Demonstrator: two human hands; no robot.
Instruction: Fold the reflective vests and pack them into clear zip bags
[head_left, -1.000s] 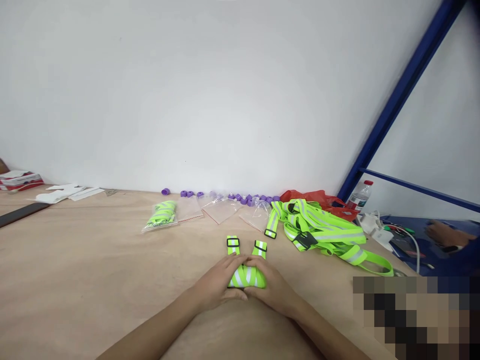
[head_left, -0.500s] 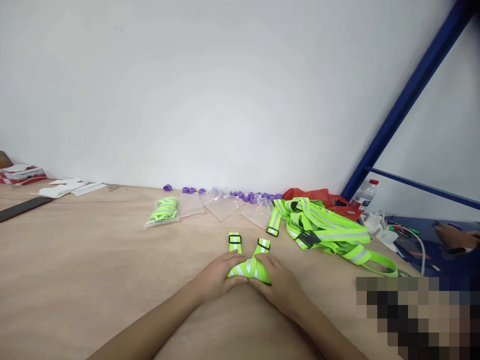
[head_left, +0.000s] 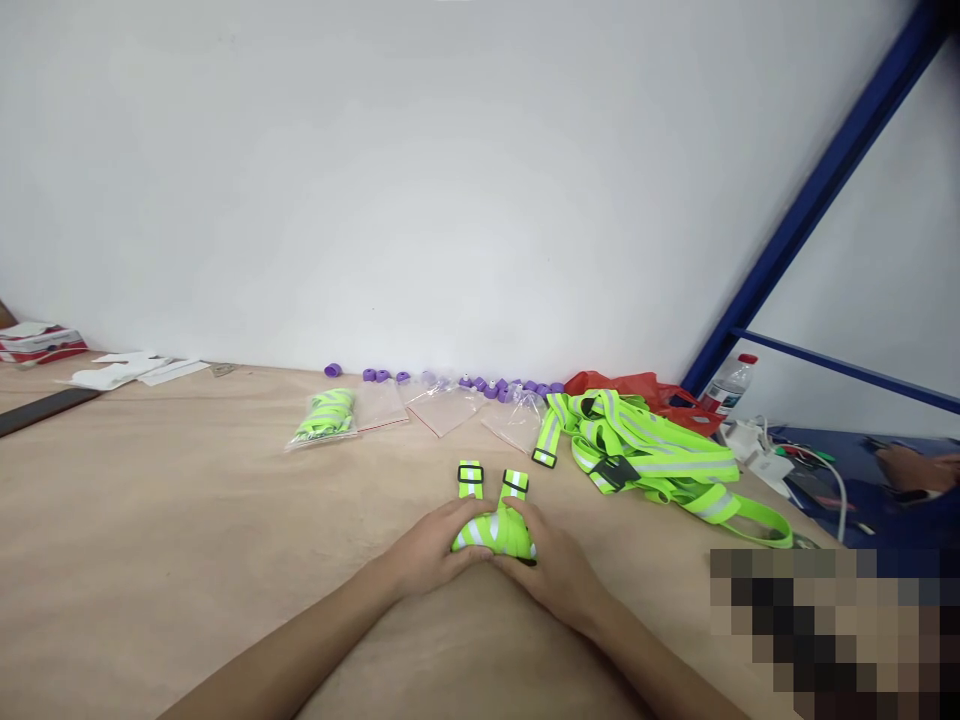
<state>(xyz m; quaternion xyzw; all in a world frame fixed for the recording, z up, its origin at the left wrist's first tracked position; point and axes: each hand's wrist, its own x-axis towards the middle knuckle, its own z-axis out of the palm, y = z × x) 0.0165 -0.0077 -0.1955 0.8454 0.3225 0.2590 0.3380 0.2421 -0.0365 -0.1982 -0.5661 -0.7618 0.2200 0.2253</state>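
Note:
A neon-yellow reflective strap bundle [head_left: 495, 533], wrapped into a compact roll with silver stripes, rests on the table between both hands. Two short strap ends with black slider buckles stick out from its far side. My left hand [head_left: 435, 545] grips the bundle from the left, thumb in front and fingers over the top. From the right, my right hand [head_left: 551, 560] grips it in the same way. The two thumbs nearly meet at the near side. Under my palms, parts of the bundle are hidden.
Loose reflective straps [head_left: 652, 460] are heaped to the right, by a red plastic bag [head_left: 622, 383] and a bottle [head_left: 727, 385]. A filled clear bag [head_left: 326, 415] and flat clear bags [head_left: 442, 408] lie ahead, before several purple caps [head_left: 502, 390]. Another person's hand [head_left: 915, 468] is at far right.
The right-hand strap end has shifted slightly left, closer to the other one. Both hands still hold the bundle, and its wrapped face has turned a little.

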